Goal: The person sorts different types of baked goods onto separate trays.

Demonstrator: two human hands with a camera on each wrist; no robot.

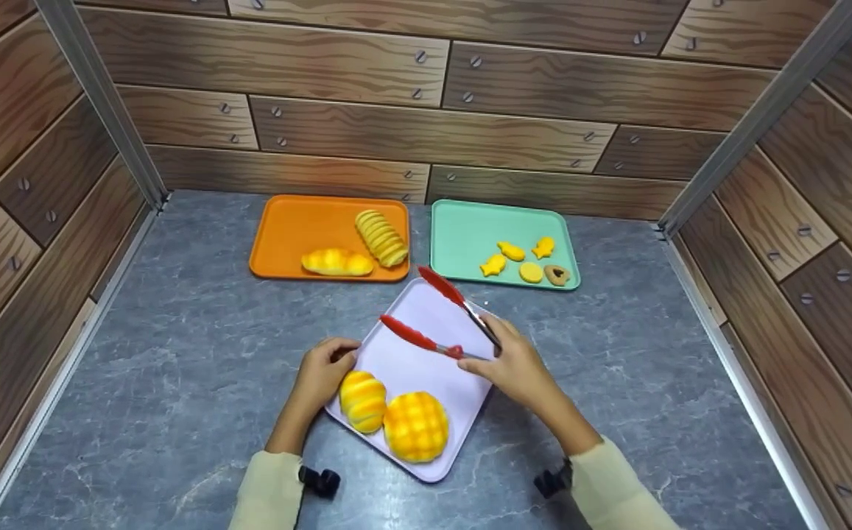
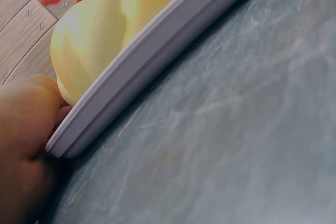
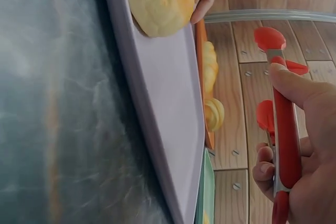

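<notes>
My right hand holds a pair of red-tipped tongs over a lilac tray, thumb on one arm and fingers round the other. The tongs' tips are spread, with nothing between them. At the tray's left edge, my left hand grips the rim. A striped bread roll lies on the tray near that hand, next to a round bun with a grid pattern. The roll hides part of the left fingers in the left wrist view. The tray lies turned at a slant on the table.
Behind the tray, an orange tray holds a ridged long bread and a glossy bread. To its right, a green tray carries small fish-shaped pieces, a round yellow one and a brown cookie. Wood-patterned walls enclose the table.
</notes>
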